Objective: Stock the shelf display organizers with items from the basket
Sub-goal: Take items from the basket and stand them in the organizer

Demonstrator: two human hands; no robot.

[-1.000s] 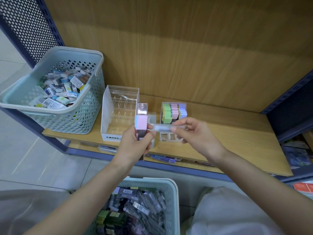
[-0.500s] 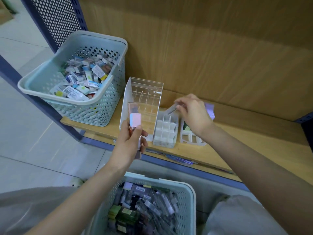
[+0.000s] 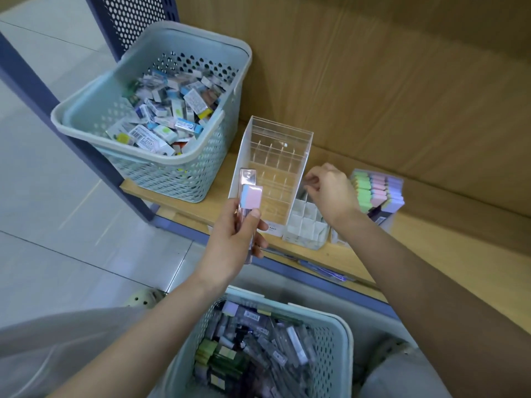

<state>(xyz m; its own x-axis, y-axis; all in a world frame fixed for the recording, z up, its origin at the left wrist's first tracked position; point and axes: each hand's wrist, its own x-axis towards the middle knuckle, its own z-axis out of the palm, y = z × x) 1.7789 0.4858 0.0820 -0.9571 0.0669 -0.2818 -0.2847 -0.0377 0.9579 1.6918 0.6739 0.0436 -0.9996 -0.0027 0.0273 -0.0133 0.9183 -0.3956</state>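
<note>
Gripping one pink-and-blue pack [image 3: 249, 196] in the left hand [image 3: 232, 242] — right hand [image 3: 330, 193] curled over one white organizer [image 3: 304, 228], grasp unclear.

Left grip [image 3: 232, 237] holds a pink-and-blue pack [image 3: 252, 196] upright before the clear organizer [image 3: 275, 156] on the shelf [image 3: 431, 254]; right grip [image 3: 330, 191], fingers curled, contents undetermined, sits over the white gridded organizer [image 3: 306, 225] beside the pastel-stocked organizer [image 3: 376, 191].

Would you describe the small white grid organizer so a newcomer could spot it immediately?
On the wooden shelf, look right of the pale basket to the tall clear organizer. The white grid organizer sits low beside it, under the right hand; unlike its pastel-filled neighbour, its visible cells look empty.
</note>
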